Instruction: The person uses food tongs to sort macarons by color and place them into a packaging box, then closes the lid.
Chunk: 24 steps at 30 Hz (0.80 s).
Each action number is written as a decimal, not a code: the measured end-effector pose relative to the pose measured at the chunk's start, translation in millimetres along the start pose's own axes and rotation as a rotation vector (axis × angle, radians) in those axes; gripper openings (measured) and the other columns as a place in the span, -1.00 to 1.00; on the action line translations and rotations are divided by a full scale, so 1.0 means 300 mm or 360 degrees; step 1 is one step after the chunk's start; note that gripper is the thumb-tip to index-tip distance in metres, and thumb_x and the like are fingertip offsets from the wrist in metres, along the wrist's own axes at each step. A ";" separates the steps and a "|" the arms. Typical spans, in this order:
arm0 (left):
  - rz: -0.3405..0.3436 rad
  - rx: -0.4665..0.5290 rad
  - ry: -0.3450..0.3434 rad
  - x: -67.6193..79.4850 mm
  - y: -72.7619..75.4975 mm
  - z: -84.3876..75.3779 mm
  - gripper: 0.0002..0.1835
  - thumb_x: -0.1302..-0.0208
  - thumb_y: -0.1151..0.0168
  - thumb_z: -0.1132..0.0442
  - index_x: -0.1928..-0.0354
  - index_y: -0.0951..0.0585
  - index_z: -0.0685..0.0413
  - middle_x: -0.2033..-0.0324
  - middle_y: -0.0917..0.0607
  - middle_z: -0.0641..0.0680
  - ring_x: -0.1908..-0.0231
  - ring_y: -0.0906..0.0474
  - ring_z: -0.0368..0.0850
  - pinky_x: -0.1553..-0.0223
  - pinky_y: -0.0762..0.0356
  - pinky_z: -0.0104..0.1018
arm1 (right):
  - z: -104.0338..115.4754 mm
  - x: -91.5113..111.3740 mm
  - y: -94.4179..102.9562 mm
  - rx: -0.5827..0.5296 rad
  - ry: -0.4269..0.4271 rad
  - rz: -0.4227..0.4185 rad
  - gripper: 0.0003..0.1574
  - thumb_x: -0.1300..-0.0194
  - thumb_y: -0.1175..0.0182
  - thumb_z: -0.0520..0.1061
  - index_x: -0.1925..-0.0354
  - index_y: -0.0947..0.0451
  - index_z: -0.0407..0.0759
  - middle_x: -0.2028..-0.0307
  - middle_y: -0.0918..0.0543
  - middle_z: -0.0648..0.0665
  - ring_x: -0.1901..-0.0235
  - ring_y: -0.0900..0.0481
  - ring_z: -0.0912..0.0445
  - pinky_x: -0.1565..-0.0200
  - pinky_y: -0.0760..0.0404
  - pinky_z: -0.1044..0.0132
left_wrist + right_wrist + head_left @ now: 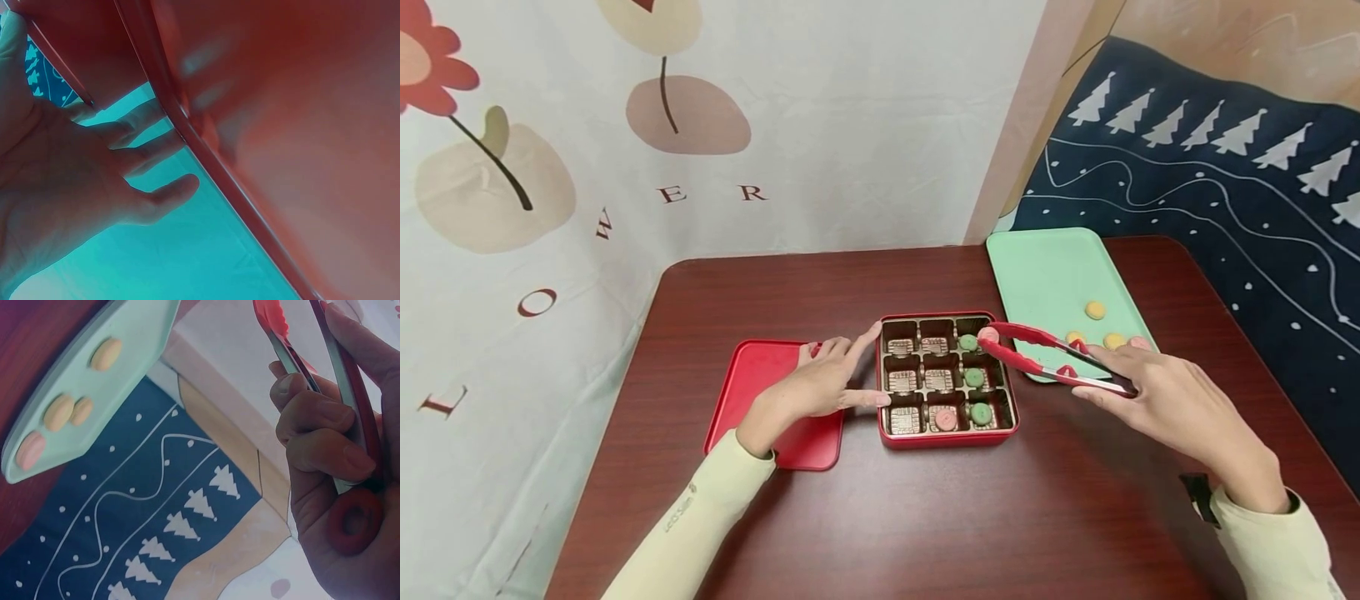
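You seem mid-placing, right hand (1183,408) gripping tongs (1033,367).
Macaron (988,334) at box's (951,442) right rim likely needs lowering; left hand (820,379) spread opposite.

"What's the left arm (692,521) up to?"

"Reaching forward and inward, the left hand (820,385) back-up beyond the wrist (756,429)."

"Spread?"

"Yes. Index finger (865,339) and left thumb (865,398) are stretched wide apart, the rest reaching ahead beside the index."

"And the right arm (1273,546)?"

"Angled forward and across toward the person's left. The right hand (1180,404) has its knuckles up, fingers (325,444) curled in a grip, right thumb (359,344) straighter, opposite them."

"Hands close together?"

"No, well apart."
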State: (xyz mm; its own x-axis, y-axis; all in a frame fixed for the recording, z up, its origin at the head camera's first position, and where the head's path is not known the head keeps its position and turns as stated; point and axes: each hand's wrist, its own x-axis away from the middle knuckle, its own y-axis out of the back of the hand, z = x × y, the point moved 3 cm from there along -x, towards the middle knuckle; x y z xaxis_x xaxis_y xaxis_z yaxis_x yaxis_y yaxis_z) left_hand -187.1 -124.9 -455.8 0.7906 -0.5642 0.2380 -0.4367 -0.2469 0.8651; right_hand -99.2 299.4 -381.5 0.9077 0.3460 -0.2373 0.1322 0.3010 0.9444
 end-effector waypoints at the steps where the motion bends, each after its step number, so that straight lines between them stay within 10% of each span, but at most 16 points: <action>1: 0.0003 -0.0005 0.0003 0.000 0.000 -0.001 0.26 -0.38 -0.36 -0.45 -0.80 0.22 -0.28 -0.50 -0.40 0.33 -0.53 -0.24 0.35 -0.46 0.04 0.53 | 0.006 -0.003 -0.003 -0.0008 0.0020 -0.0007 -0.10 -0.10 -0.73 0.10 -0.32 -0.72 -0.24 0.06 -0.80 -0.34 0.50 -0.54 0.08 0.56 -0.41 0.23; 7: 0.0008 -0.0022 -0.0002 0.005 0.003 -0.005 0.23 -0.41 -0.34 -0.43 -0.80 0.20 -0.23 -0.49 -0.41 0.33 -0.53 -0.26 0.35 -0.47 0.07 0.52 | 0.025 -0.012 -0.012 -0.0031 0.0033 0.0034 -0.06 -0.15 -0.71 0.12 -0.40 -0.66 -0.19 -0.05 -0.79 -0.36 0.59 -0.46 0.16 0.61 -0.23 0.30; 24: -0.0039 -0.0070 -0.0038 0.013 -0.001 -0.010 0.07 -0.54 -0.18 -0.40 -0.80 0.10 -0.16 -0.43 -0.48 0.31 -0.48 -0.36 0.27 -0.44 0.00 0.46 | 0.071 -0.010 -0.048 -0.0051 0.0098 0.0085 -0.10 -0.10 -0.73 0.08 -0.35 -0.71 -0.18 -0.03 -0.80 -0.33 0.17 -0.77 -0.06 0.47 -0.59 0.19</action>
State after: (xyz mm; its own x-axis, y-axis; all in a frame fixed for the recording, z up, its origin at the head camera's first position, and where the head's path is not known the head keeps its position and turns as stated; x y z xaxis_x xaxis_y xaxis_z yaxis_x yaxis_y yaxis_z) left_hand -182.6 -124.8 -453.8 0.7902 -0.5771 0.2062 -0.3974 -0.2265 0.8893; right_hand -95.5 275.1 -389.5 0.8868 0.4161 -0.2010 0.0701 0.3087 0.9486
